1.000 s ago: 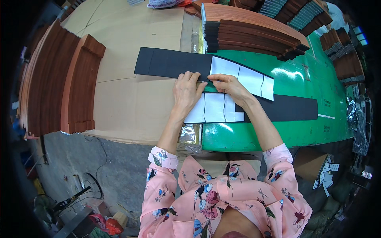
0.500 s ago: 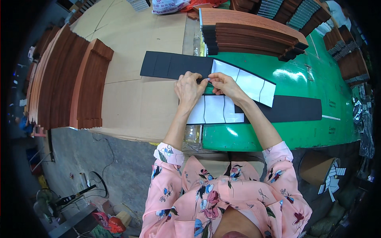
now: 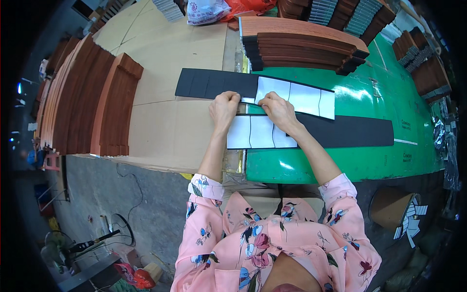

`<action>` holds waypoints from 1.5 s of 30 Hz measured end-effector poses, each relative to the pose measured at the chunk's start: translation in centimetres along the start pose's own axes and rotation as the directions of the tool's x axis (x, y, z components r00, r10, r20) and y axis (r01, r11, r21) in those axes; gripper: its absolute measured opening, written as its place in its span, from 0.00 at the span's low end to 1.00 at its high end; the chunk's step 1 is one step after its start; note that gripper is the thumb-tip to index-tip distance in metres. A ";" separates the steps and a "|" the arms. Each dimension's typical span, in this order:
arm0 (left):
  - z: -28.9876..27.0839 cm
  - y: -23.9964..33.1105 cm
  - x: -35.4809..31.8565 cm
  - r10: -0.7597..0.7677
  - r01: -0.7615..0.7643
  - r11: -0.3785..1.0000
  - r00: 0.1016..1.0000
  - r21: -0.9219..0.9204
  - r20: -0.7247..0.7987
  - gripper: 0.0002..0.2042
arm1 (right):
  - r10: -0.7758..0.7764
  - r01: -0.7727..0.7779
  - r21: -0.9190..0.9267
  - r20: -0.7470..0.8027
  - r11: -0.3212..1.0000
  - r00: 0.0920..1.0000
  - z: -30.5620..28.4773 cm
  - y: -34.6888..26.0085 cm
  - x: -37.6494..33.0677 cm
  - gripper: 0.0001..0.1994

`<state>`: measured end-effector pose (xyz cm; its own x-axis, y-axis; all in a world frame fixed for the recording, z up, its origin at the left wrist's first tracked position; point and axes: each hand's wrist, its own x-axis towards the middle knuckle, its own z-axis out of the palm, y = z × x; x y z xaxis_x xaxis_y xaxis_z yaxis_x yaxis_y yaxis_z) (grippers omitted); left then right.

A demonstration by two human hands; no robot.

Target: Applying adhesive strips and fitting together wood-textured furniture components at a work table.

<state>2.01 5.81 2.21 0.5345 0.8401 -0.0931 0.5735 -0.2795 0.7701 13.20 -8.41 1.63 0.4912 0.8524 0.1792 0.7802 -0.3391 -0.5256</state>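
Observation:
Two long black panels lie one behind the other, each with a white facing over part of its length, crossed by thin dark lines. The far black panel [image 3: 216, 83] has its white part to the right; the near black panel [image 3: 348, 131] has its white part to the left. At the near edge of the far panel, my left hand [image 3: 224, 108] is closed in a pinch on a small white strip [image 3: 247, 100]. My right hand [image 3: 278, 111] is also closed, its thumb and fingers on that edge where the white part begins. Its fingertips are partly hidden.
Reddish-brown curved boards [image 3: 304, 51] are stacked behind the panels. More boards [image 3: 73, 97] stand at the left. Plastic bags [image 3: 208, 10] lie at the back. A brown bin [image 3: 391, 208] holding white strips stands on the floor at right.
My hands have moved apart, the left one going left, and a small white strip now shows between them. The far panel's right end has swung away from me, so it lies straighter.

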 end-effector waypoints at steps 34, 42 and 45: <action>-11.6 -3.2 -15.2 0.629 -0.722 0.681 0.662 0.123 0.408 0.15 | -0.586 0.497 0.357 0.209 0.791 0.783 -3.8 -7.8 -6.5 0.11; -23.9 -16.7 -11.9 -0.129 -0.190 0.911 0.711 -0.365 -0.692 0.16 | -0.294 0.201 0.398 0.186 0.895 0.938 -5.5 -5.4 -6.6 0.10; -26.0 -23.1 -8.8 -0.254 -0.008 0.948 0.581 -0.317 -0.774 0.35 | -0.201 0.096 0.440 0.198 0.893 0.960 -6.1 -4.5 -7.2 0.10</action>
<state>-32.04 16.95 1.67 -0.3152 0.9185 0.2389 0.3431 -0.1244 0.9310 8.50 -15.47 7.82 0.2382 0.9646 0.1129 0.5735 -0.0458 -0.8179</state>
